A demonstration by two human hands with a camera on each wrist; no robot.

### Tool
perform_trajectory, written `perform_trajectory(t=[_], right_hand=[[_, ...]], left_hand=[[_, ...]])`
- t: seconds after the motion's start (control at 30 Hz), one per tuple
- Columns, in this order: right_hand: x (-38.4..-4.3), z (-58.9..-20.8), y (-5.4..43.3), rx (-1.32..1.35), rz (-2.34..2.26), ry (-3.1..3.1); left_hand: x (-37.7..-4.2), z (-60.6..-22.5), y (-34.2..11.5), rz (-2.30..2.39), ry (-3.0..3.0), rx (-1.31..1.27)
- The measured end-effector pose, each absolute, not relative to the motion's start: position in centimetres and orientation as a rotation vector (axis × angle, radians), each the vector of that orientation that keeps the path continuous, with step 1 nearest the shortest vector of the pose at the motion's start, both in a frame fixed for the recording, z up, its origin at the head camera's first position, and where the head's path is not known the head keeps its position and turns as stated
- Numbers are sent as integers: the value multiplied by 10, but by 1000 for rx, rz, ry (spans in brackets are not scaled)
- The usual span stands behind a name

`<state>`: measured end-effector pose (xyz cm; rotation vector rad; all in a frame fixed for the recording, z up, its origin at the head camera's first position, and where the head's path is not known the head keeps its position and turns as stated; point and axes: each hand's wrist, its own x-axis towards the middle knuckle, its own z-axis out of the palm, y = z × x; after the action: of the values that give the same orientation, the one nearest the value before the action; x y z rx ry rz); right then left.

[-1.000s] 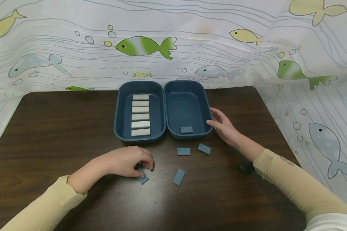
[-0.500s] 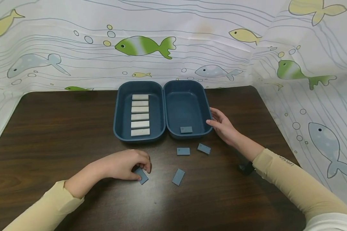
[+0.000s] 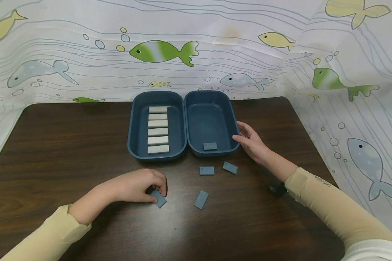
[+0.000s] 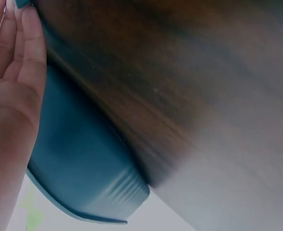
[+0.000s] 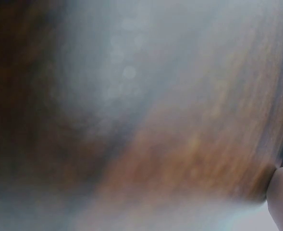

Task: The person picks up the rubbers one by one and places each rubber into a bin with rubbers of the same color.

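My left hand [image 3: 138, 186] is low over the table, thumb on a small blue rectangular tile [image 3: 160, 201] and fingers curled at its far side, pinching it. In the left wrist view, a bit of blue shows at the left fingertips [image 4: 31, 19]. My right hand [image 3: 251, 141] grips the right side of the right blue tray [image 3: 212, 123], thumb at the rim and fingers outside. One blue tile [image 3: 210, 146] lies inside that tray, near its front wall. Between the trays and me lie three loose blue tiles [image 3: 207, 170]. The right wrist view is mostly blurred tabletop.
A second blue tray [image 3: 135, 125] touches the first on its left and holds a column of several white tiles [image 3: 158, 132]. Dark wood table [image 3: 68, 145] surrounds both. Behind stands a white fish-print cloth [image 3: 94, 72]. A small black object [image 3: 277, 189] sits under my right forearm.
My left hand has shifted slightly left and toward me, its thumb staying on the tile. That tile has slid slightly left. My right hand keeps its place on the tray.
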<state>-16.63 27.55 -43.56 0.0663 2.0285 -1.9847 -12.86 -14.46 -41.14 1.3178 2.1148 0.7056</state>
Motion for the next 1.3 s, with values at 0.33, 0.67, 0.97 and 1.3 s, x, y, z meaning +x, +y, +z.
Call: perform_trajectory(t=[0.33, 0.67, 0.97, 1.3], right_hand=[[-167, -436, 275, 61, -1994, 2014], [-166, -437, 275, 37, -2003, 2015], [-167, -436, 275, 41, -2005, 2005], [-166, -438, 275, 34, -2047, 1989]], left_hand=[[-127, -410, -145, 674, 2123, 1344], [-128, -408, -143, 670, 2125, 1363], [-128, -405, -143, 662, 2108, 1355], [-130, -400, -138, 615, 2100, 1330]])
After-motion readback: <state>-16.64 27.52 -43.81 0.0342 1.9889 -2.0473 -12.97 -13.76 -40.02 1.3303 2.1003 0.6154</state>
